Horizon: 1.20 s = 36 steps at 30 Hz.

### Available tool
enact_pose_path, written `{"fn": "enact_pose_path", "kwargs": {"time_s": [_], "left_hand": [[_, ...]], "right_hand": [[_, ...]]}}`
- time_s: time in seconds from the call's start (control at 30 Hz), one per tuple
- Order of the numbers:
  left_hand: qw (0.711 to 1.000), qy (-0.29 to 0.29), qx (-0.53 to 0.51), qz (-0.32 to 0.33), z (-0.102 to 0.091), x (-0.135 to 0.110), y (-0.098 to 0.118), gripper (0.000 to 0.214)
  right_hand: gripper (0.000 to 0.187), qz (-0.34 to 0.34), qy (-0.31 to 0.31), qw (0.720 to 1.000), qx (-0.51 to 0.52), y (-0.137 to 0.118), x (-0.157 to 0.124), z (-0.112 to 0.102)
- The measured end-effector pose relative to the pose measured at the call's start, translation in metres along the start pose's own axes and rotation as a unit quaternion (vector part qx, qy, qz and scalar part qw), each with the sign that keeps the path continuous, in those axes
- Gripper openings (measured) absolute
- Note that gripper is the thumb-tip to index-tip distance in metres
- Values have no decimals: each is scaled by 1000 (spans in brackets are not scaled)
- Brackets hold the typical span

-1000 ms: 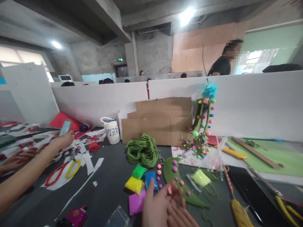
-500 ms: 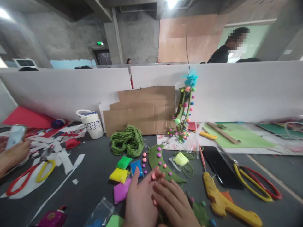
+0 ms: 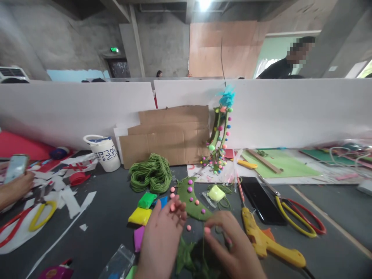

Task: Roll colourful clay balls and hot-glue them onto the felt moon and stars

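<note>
Left hand loosely cupping, half uncurled, pink lump resting on it; right hand pinching pink ball; green crescent lying at 12 o'clock from both hands

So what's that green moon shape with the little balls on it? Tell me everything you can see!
The green crescent looks soft, like felt or yarn. It lies on the dark table, its hollow side facing right and its lower end stretching toward the right hand. Little balls sit along it: four purple and one salmon pink. The left hand is close by too, but I can't tell if either hand touches it.
</note>
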<state>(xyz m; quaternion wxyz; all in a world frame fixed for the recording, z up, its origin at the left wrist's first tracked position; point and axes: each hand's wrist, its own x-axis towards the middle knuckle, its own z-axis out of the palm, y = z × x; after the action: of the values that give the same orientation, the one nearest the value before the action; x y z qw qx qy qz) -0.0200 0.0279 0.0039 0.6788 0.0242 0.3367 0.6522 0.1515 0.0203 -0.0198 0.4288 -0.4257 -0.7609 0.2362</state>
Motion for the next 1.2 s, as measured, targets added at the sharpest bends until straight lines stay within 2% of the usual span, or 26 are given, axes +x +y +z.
{"fn": "enact_pose_path", "kwargs": {"time_s": [0.07, 0.17, 0.37, 0.5, 0.6, 0.7, 0.83, 0.97, 1.1, 1.2], "left_hand": [[999, 28, 13, 45, -2, 3, 9, 22], [994, 58, 35, 90, -3, 6, 14, 22], [994, 18, 41, 99, -6, 4, 14, 16], [994, -15, 31, 100, -10, 5, 20, 19], [992, -2, 25, 126, -12, 8, 26, 13], [989, 24, 19, 145, -14, 12, 27, 15], [990, 33, 25, 133, -16, 16, 24, 20], [991, 39, 35, 124, -15, 15, 21, 17], [992, 32, 42, 116, -14, 10, 21, 9], [992, 17, 55, 108, -14, 9, 20, 21]], "right_hand": [[5, 84, -28, 996, -18, 5, 3, -7], [6, 115, -81, 989, -39, 12, 5, -5], [17, 71, -127, 983, -109, 9, 12, 18], [20, 53, -140, 978, -147, 5, 24, 23], [24, 36, -152, 974, -164, 2, 33, 28], [21, 16, -172, 967, -189, 0, 40, 44], [7, -24, -201, 948, -245, 2, 45, 74], [15, -60, -205, 930, -298, 9, 47, 94], [11, -103, -197, 927, -303, 10, 46, 100], [9, -121, -173, 937, -280, 3, 46, 89]]}}
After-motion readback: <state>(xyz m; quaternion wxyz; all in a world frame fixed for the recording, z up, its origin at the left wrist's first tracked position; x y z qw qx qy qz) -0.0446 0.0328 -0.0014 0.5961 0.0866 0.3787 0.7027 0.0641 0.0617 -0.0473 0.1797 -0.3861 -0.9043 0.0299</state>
